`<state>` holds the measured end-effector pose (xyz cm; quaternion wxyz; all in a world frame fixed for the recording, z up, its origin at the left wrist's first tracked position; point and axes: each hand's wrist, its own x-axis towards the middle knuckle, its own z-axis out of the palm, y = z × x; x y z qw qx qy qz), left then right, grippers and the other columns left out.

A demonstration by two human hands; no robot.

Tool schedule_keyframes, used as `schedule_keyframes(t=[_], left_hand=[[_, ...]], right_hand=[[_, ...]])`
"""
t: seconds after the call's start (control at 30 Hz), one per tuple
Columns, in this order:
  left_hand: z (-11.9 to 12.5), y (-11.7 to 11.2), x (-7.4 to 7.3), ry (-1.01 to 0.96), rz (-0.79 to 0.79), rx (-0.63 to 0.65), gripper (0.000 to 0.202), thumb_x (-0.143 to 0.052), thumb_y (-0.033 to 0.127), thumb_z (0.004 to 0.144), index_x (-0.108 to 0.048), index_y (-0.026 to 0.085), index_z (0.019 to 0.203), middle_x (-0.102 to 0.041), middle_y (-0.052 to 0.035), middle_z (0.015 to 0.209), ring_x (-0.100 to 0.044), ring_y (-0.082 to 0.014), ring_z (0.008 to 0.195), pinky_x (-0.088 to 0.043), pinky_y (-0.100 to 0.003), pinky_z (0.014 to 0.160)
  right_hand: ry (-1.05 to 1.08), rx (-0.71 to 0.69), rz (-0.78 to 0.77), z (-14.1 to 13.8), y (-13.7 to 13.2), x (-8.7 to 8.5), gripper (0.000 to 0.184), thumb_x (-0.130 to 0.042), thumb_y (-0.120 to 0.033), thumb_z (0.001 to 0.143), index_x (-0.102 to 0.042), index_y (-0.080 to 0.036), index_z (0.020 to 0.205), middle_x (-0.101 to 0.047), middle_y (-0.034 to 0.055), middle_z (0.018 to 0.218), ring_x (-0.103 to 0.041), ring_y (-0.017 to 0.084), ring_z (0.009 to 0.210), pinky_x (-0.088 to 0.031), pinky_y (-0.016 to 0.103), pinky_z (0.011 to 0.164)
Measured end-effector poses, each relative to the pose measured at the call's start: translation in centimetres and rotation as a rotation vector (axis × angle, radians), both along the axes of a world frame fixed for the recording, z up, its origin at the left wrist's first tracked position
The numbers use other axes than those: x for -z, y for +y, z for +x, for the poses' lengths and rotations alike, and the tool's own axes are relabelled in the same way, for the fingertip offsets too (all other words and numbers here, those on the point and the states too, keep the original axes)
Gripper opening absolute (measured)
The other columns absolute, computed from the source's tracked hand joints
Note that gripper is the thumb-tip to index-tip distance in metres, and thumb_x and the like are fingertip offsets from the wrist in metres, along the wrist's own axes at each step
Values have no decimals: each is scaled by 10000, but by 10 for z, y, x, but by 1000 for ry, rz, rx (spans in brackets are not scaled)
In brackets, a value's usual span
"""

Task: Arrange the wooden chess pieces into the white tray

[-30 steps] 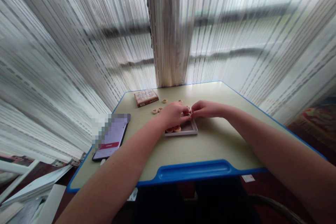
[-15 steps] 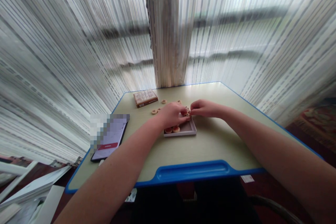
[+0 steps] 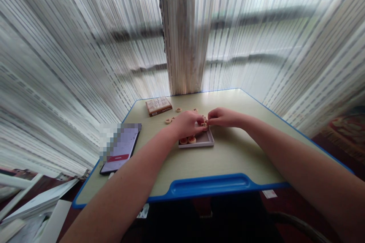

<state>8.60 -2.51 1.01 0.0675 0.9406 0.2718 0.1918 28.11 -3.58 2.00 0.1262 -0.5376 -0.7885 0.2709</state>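
Note:
A shallow white box tray (image 3: 196, 145) lies on the table with round wooden xiangqi pieces (image 3: 192, 140) in its near left part. My left hand (image 3: 186, 124) reaches over the tray's left side, and its thumb and fingers close on a xiangqi piece (image 3: 204, 125) at the far right corner. From the right, my right hand (image 3: 219, 117) meets it there. The right fingers are curled, with their tips pinched against a piece at the same corner. My left hand hides much of the tray.
Several loose pieces (image 3: 178, 110) lie beyond and left of the tray. A brown box (image 3: 159, 106) sits at the back left. A tablet (image 3: 125, 148) rests along the left edge. The table (image 3: 228, 159) has a blue rim with a moulded groove (image 3: 211, 185) in front.
Both hands stay at the tray's far right corner, with only slight finger movement. The whole view has shifted very slightly.

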Motion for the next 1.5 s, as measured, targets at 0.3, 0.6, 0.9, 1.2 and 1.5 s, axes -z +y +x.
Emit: schedule_keyframes(t=[0.3, 0.6, 0.9, 1.2, 1.5], left_hand=[[0, 0, 0, -3, -12, -3, 228, -622, 388, 757, -690, 171, 763, -691, -28, 747, -602, -148, 709, -418, -244, 650], [-7, 10, -4, -164, 161, -304, 254, -469, 276, 836, -689, 150, 836, -695, -70, 841, -605, -182, 805, -467, -306, 785], [-27, 37, 12, 58, 72, -446, 459, -464, 40, 699, -642, 141, 1110, -678, -86, 1053, -592, -199, 1001, -445, -322, 949], [-27, 44, 19, -23, -83, -363, 416, -386, 41, 697, -734, 159, 893, -704, -40, 999, -617, -150, 957, -468, -257, 929], [-23, 39, 19, -23, -103, -350, 411, -382, 61, 711, -732, 142, 912, -698, -56, 1022, -609, -160, 989, -457, -265, 950]], right_hand=[[1, -14, 14, 2, 1, 2, 285, -538, -416, 686, -629, -147, 666, -500, -21, 577, -427, 115, 587, -309, 250, 542], [-105, 99, 314, 4, 8, 6, 248, -492, -355, 773, -616, -163, 677, -549, 4, 598, -452, 121, 575, -332, 257, 567], [-277, 94, 348, 12, 14, 15, 318, -552, -406, 795, -635, -187, 1010, -604, 98, 1025, -588, 183, 796, -437, 298, 732], [-219, 40, 352, 4, 11, 17, 334, -499, -289, 848, -618, -231, 1155, -619, 74, 1009, -582, 149, 737, -445, 279, 708], [-238, -60, 390, 3, 15, 22, 345, -454, -188, 849, -670, -236, 1114, -614, 88, 1054, -567, 207, 973, -420, 330, 891]])
